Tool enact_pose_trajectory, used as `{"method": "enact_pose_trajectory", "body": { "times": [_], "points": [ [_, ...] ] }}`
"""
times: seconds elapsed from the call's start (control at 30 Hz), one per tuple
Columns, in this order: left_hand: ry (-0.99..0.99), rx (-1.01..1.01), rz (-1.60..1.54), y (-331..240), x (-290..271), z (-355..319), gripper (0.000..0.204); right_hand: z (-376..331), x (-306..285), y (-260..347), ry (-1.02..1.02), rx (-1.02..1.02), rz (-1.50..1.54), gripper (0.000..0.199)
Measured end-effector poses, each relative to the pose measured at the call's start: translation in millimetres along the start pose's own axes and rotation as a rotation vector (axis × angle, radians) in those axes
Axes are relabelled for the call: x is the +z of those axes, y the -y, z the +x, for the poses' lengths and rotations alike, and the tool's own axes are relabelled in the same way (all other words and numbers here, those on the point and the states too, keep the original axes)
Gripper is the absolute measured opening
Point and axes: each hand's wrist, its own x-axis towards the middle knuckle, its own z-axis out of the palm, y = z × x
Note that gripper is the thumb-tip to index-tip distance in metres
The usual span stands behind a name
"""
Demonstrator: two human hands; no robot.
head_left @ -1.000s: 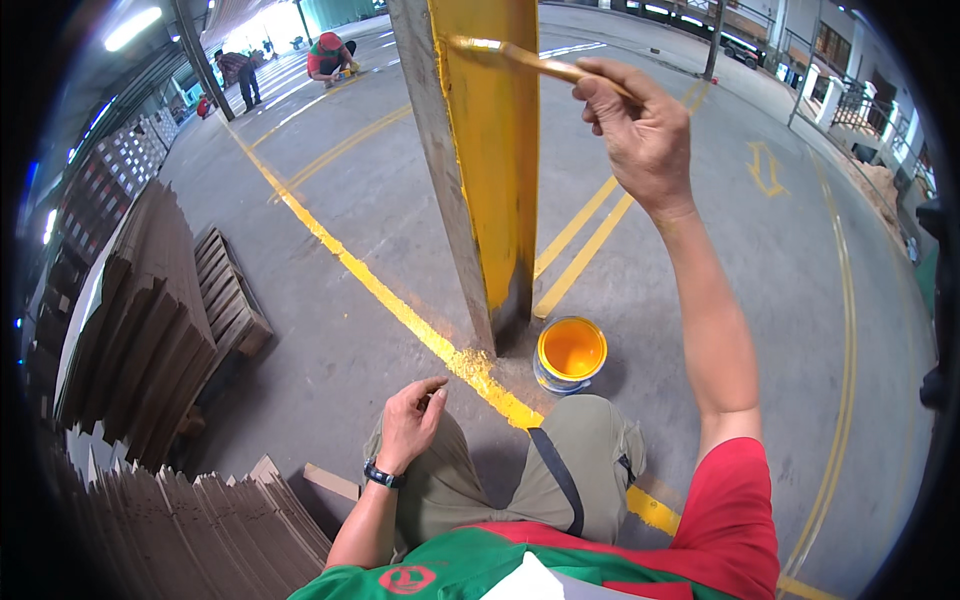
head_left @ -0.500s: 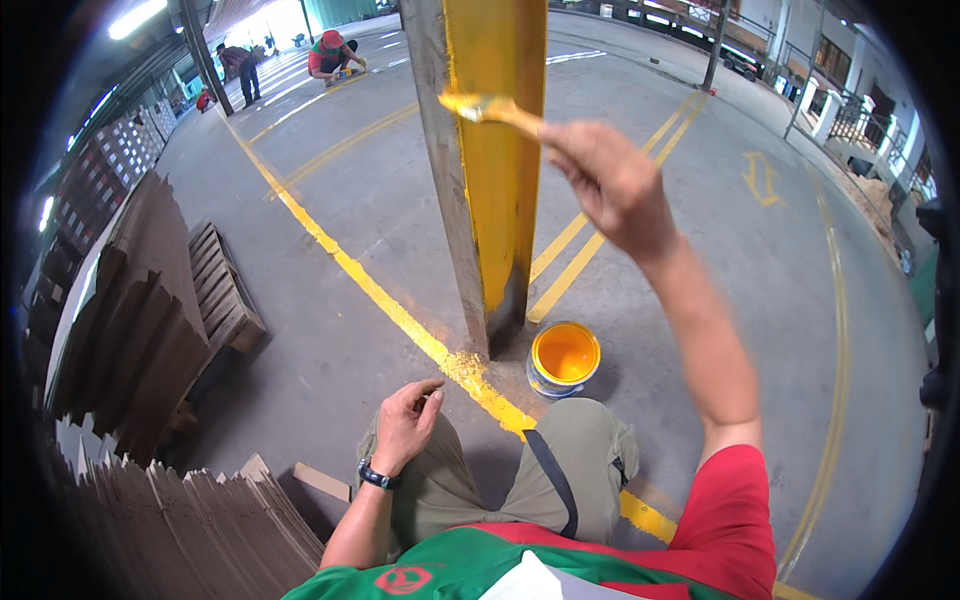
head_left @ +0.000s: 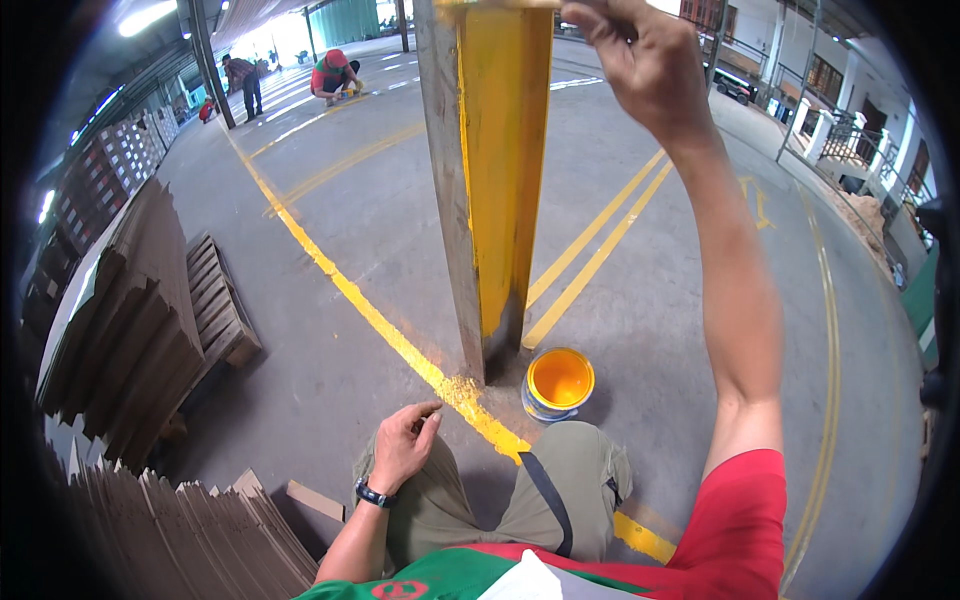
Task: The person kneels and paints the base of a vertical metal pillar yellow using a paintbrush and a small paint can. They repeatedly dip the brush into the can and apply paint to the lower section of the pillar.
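My right hand (head_left: 655, 65) is raised high at the top edge, closed round the handle of a paintbrush (head_left: 500, 4). Most of the brush is cut off by the top of the picture; its yellow end lies across the steel column (head_left: 503, 190). The column's facing side is coated yellow, while its left flange is bare grey and its foot dark. Over my left knee rests my left hand (head_left: 403, 447), empty, with loosely bent fingers and the thumb a little apart. A can of yellow paint (head_left: 560, 382) stands uncovered on the floor by the column's foot.
A yellow floor line (head_left: 350, 290) runs past the column's foot and under my legs. Stacked cardboard sheets (head_left: 125, 330) and a wooden pallet (head_left: 220, 305) stand at the left, more cardboard (head_left: 190, 530) nearer. Far off, a person crouches (head_left: 335, 78) and another bends over (head_left: 243, 85).
My right hand has moved up with the paintbrush, which now lies at the picture's top edge. The view has shifted slightly, so the column and can appear lower. My left hand stays on the knee.
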Motion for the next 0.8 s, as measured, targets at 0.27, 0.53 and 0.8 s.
{"method": "enact_pose_trajectory", "body": {
  "times": [0.27,0.53,0.8],
  "points": [
    [-0.017,0.024,0.012,3,-1,-4,0.022,0,9,7,-0.206,-0.166,0.004,0.029],
    [0.001,0.018,-0.016,6,-3,-6,0.024,-95,-10,44,0.413,0.090,0.193,0.024],
    [0.005,-0.008,-0.042,7,0,-5,0.023,26,-14,2,-0.055,-0.011,-0.019,0.021]
  ]
}}
